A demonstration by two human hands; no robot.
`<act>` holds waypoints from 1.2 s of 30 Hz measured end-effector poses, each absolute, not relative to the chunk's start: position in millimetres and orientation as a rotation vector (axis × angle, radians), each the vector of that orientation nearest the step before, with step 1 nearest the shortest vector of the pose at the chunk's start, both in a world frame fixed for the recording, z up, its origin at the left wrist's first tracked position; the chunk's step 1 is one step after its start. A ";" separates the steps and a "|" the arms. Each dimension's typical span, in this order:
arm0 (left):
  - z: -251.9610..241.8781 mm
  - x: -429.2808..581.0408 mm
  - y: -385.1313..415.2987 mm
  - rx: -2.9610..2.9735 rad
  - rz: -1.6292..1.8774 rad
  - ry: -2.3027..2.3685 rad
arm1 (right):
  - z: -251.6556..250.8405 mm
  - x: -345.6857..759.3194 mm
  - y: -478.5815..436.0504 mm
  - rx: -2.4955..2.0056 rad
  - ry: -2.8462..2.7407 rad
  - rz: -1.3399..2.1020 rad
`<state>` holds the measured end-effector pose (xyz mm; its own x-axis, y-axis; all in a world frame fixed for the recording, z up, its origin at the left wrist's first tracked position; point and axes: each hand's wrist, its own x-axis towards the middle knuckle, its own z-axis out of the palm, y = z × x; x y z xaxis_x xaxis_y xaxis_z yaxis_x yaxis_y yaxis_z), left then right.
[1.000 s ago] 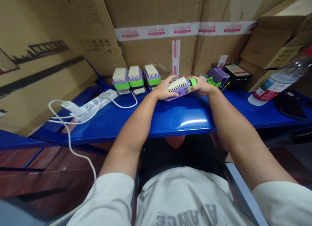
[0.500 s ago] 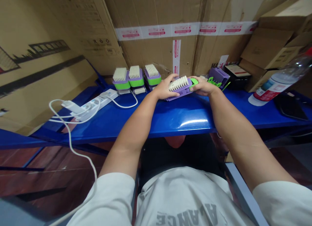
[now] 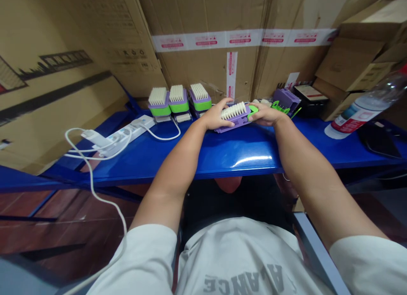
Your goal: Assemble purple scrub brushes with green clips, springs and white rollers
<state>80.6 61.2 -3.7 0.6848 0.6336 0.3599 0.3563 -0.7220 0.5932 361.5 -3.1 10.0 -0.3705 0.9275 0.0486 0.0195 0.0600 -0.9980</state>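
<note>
A purple case (image 3: 234, 123) with a row of white bristle-like pieces on top lies tilted above the blue table. My left hand (image 3: 216, 116) is wrapped round its left part, thumb in front and fingers behind. At the case's right end, my right hand (image 3: 266, 113) grips a green part (image 3: 253, 111) that touches the case. Left of my hands stand three green and purple blocks with white tops: one at the left (image 3: 159, 102), one in the middle (image 3: 178, 99), one at the right (image 3: 200, 97).
On the blue table (image 3: 235, 155) a white power strip (image 3: 127, 136) with cables lies left. Purple pieces (image 3: 286, 100), green pieces (image 3: 280, 108), a black box (image 3: 310, 97), a plastic bottle (image 3: 356, 112) and a dark flat object (image 3: 380, 138) are right. Cardboard (image 3: 203, 66) stands behind.
The green part in my right hand has turned slightly at the end of the case. My left hand keeps its hold, and the view has shifted a little.
</note>
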 end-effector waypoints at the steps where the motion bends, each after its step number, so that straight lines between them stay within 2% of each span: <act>1: -4.7 80.0 62.2 2.404 0.765 0.779 | 10.8 360.3 -4.2 -0.996 -1.533 1.425; 18: -8.1 79.0 64.3 2.309 0.733 0.742 | 12.0 358.2 -7.4 -1.022 -1.521 1.506; 36: -6.9 81.0 62.5 2.323 0.796 0.825 | 9.2 347.3 1.6 -1.092 -1.410 1.284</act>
